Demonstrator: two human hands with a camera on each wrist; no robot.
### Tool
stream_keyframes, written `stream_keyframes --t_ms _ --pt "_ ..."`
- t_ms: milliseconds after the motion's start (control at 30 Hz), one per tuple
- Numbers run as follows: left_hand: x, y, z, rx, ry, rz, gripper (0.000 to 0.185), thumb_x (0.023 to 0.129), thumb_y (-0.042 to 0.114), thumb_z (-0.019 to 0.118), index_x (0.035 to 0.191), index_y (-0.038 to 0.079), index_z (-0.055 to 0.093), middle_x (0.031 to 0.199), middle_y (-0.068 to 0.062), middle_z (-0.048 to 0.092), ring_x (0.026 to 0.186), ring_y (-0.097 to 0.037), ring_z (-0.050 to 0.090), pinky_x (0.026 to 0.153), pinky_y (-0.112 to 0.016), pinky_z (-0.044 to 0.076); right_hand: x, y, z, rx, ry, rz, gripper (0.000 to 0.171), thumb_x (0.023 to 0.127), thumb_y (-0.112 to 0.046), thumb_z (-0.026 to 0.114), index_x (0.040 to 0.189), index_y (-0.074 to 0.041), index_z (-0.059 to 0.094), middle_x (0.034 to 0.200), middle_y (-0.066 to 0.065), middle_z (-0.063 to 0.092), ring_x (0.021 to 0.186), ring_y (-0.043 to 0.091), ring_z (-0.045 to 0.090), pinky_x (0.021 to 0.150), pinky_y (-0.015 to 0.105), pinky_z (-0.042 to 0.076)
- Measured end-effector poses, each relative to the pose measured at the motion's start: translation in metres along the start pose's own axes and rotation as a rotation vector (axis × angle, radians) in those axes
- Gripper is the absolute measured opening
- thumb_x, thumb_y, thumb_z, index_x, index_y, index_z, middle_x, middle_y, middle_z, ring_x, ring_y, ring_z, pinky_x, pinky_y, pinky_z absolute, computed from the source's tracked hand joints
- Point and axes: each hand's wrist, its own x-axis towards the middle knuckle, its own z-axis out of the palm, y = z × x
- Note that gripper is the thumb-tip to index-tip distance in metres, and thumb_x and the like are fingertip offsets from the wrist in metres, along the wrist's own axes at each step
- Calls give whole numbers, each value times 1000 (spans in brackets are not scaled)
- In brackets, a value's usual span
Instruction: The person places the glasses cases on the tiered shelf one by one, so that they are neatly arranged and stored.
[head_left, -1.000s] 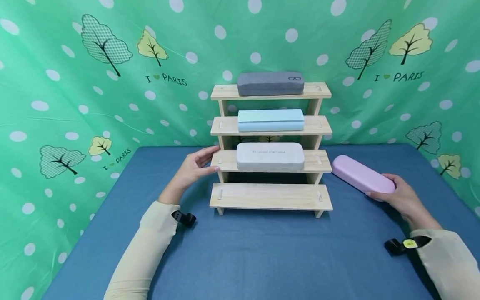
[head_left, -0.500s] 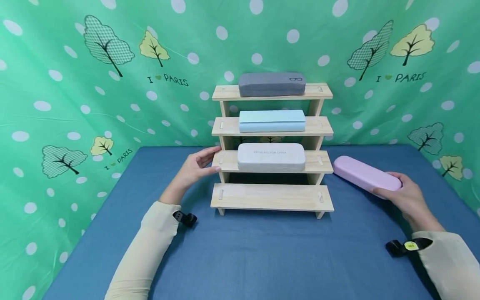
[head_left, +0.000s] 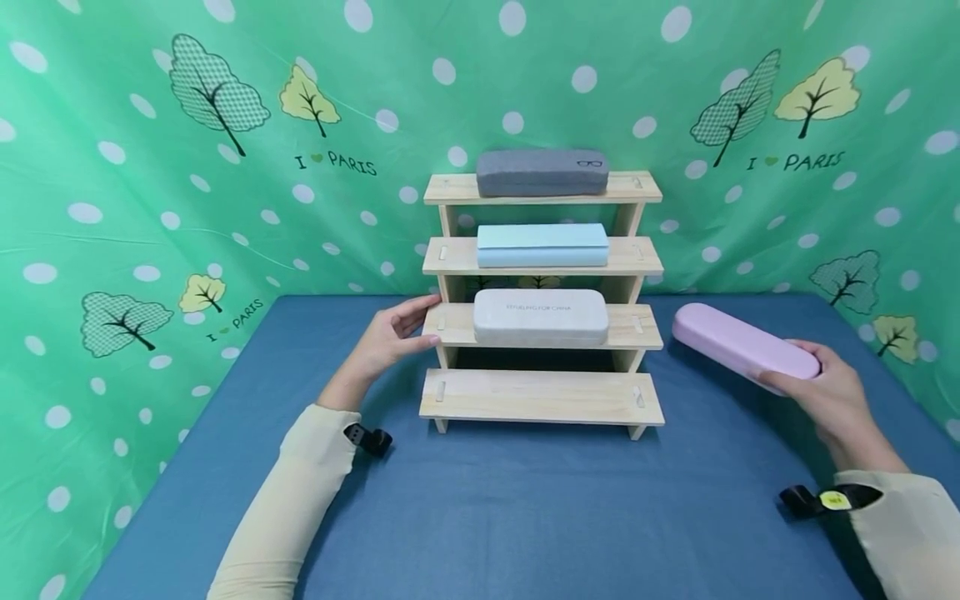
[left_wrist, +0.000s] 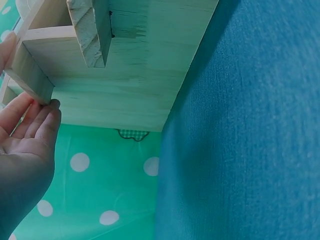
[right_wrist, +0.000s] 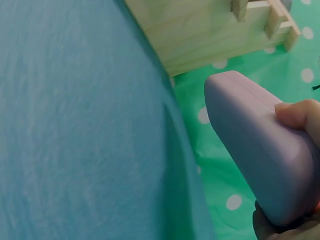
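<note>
My right hand holds a lilac glasses case by its near end, thumb on one side and fingers on the other. In the right wrist view the case hangs in the air, tilted. My left hand grips the left end of the third board from the top of a wooden stepped shelf. The left wrist view shows the fingers and thumb on opposite sides of that board end. On the three upper steps lie a grey case, a light blue case and a white case.
A blue cloth covers the table. Behind it hangs a green dotted curtain with printed trees. A black camera is strapped to each wrist. The lowest step bears nothing.
My right hand has moved a little to the right, carrying the lilac glasses case away from the shelf. The left hand keeps its place on the shelf.
</note>
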Motion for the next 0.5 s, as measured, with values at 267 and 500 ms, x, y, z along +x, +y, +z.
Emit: stream_keyframes --t_ms 267,500 --pt "0 -2 0 -1 2 -3 61 85 3 68 141 3 42 145 -12 42 133 -25 40 109 -39 32 -9 -15 -11 367 -7 -58 41 83 -7 72 110 -29 50 107 -16 43 91 4 40 64 6 41" --pt "0 -1 0 -3 2 -1 61 85 2 67 141 2 42 145 -12 42 133 -25 40 108 -38 33 -18 -26 -12 648 -47 -169 45 81 11 65 112 -19 53 112 -9 44 94 7 41 66 7 45"
